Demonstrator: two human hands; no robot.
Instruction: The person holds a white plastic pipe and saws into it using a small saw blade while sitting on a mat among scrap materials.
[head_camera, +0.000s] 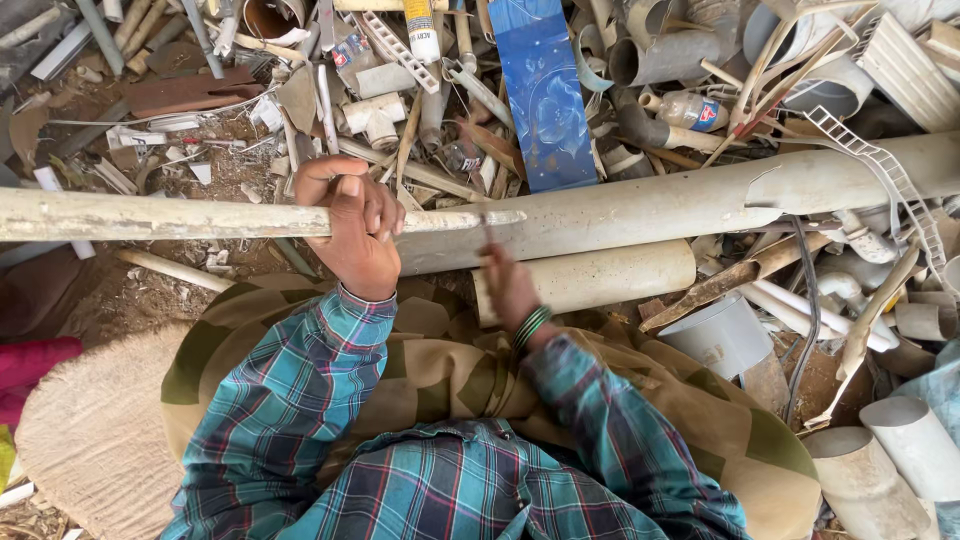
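Note:
My left hand (352, 228) is closed around a long, dirty white strip of plastic pipe (150, 216) that runs from the left edge to the middle. My right hand (508, 283), blurred with motion and wearing green bangles at the wrist, grips a thin dark tool (487, 231) whose tip touches the strip's right end. Just behind the strip lies a large grey-white pipe (680, 200). A shorter cream pipe piece (610, 275) rests beside my right hand.
A heap of scrap plastic fills the far side: pipe offcuts, a blue flowered panel (545, 95), a plastic bottle (690, 110), white ladder-like strips. Grey pipe sections (720, 335) lie at right. A beige sack (90, 430) sits at left.

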